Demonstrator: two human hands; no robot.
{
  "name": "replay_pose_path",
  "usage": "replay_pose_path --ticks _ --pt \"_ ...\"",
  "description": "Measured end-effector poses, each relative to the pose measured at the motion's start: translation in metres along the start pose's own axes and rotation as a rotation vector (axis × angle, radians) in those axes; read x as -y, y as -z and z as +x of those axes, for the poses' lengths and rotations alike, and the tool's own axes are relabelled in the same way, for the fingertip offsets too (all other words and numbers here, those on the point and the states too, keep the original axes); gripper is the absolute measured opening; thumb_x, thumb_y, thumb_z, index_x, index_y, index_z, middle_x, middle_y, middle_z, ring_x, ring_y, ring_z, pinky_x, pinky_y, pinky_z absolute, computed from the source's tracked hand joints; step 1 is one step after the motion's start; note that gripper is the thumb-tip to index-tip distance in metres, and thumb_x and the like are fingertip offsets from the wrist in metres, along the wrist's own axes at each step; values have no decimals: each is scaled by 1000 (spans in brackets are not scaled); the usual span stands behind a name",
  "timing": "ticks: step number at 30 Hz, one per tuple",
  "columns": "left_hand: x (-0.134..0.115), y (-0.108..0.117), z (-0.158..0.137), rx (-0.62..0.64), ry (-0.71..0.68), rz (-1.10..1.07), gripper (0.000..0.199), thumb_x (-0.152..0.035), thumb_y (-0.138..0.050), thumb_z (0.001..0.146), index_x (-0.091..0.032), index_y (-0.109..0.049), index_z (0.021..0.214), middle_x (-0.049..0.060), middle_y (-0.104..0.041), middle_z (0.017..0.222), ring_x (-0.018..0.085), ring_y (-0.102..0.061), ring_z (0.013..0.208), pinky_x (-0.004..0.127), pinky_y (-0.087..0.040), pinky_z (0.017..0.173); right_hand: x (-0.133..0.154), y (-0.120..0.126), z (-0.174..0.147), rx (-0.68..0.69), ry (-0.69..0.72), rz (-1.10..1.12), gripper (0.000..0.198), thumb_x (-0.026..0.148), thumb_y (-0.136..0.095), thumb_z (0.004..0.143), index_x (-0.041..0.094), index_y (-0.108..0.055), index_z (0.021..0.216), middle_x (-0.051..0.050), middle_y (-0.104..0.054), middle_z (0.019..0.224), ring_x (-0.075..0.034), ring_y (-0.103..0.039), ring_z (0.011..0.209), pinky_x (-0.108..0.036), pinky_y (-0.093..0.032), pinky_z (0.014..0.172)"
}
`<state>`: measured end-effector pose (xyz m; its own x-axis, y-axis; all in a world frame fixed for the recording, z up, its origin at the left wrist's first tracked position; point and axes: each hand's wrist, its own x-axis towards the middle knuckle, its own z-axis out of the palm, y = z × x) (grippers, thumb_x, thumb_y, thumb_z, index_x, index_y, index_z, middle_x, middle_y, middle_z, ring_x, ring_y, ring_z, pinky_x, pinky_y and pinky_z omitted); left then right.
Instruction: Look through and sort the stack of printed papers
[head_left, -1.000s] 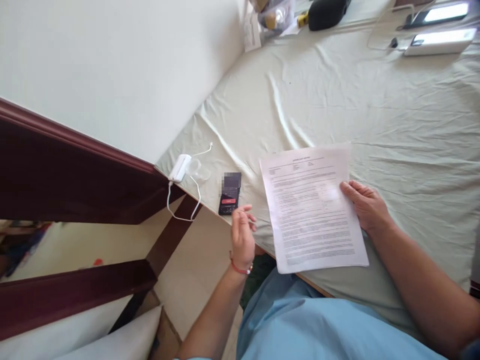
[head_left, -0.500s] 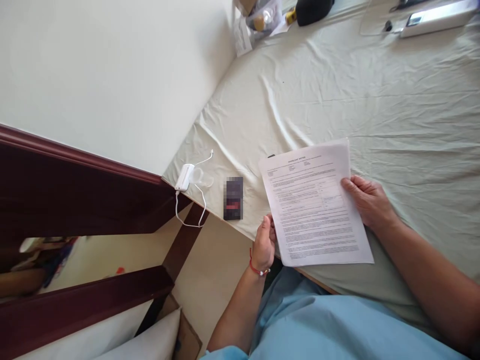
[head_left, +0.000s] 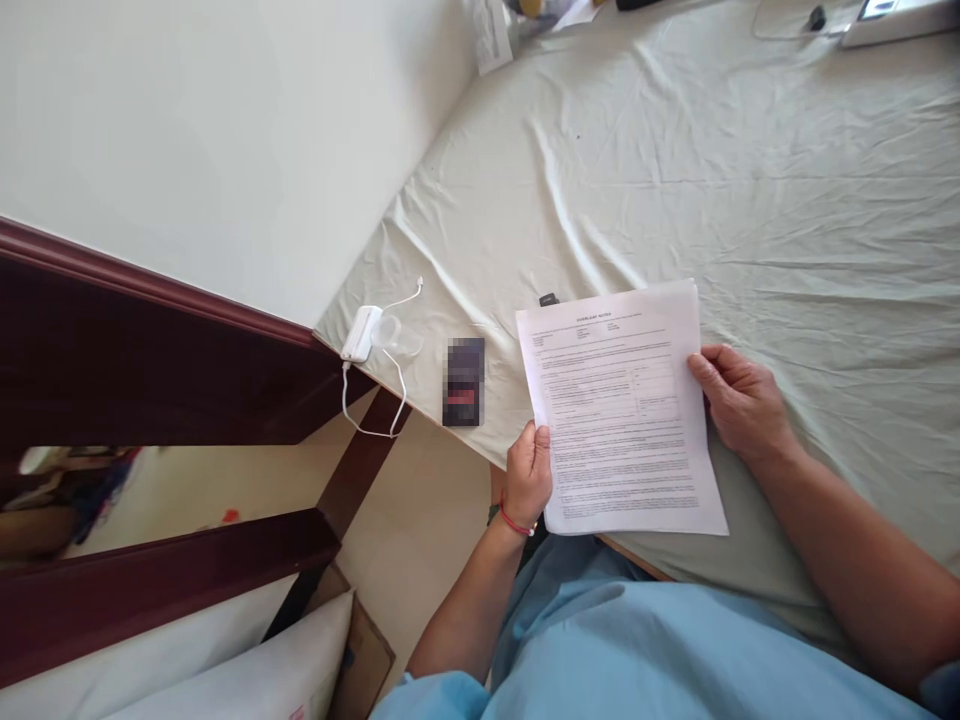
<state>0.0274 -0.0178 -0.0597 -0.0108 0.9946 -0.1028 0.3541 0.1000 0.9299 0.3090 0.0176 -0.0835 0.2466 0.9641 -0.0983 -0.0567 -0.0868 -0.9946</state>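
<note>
A printed sheaf of white papers (head_left: 619, 420) is held up in front of me, over the front edge of the cloth-covered table (head_left: 720, 180). My left hand (head_left: 529, 466) pinches its left edge low down, thumb on the printed face. On the upper right edge, my right hand (head_left: 739, 398) grips it between thumb and fingers, the fingers partly hidden behind. A small black object (head_left: 549, 299) pokes out past the top left corner of the papers; most of it is hidden. To the left lies a dark rectangular item (head_left: 463, 383), blurred by pixels.
A white adapter (head_left: 363, 333) with a looped white cable sits by the table's left corner, beside a clear plastic cup (head_left: 397, 335). At the back are a plastic bag (head_left: 491, 35) and a white device (head_left: 900, 22). A dark red wooden frame (head_left: 172, 350) stands at left.
My left hand has shifted its hold, its thumb now over the papers' left edge. The papers have tilted slightly. The view has moved a little, showing less of the table's back.
</note>
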Motion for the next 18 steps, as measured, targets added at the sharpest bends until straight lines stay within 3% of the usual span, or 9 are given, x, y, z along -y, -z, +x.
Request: replay_pose_path --ticks 5,10,18 --pt "9 5 1 -22 -37 107 55 -72 -45 103 -22 -59 82 2 -61 71 18 -54 66 31 -41 66 -1 -3 0 -1 41 -136 28 54 -74 90 25 -72 94 0 -67 77 -16 -56 66 -30 -42 58" --pt "15 -2 -1 -71 -42 190 52 -68 -42 105 -24 -51 78 0 -53 64 18 -47 60 32 -35 62 -1 -4 -2 -61 56 -154 27 51 -75 91 26 -72 99 -2 -70 85 -17 -60 72 -31 -46 63" --pt "20 -4 -4 -58 -65 327 49 -62 -33 108 -24 -48 81 1 -53 66 19 -50 62 31 -36 63 -3 0 -4 -118 103 -353 27 50 -75 91 23 -70 88 1 -66 75 -14 -56 65 -30 -42 60"
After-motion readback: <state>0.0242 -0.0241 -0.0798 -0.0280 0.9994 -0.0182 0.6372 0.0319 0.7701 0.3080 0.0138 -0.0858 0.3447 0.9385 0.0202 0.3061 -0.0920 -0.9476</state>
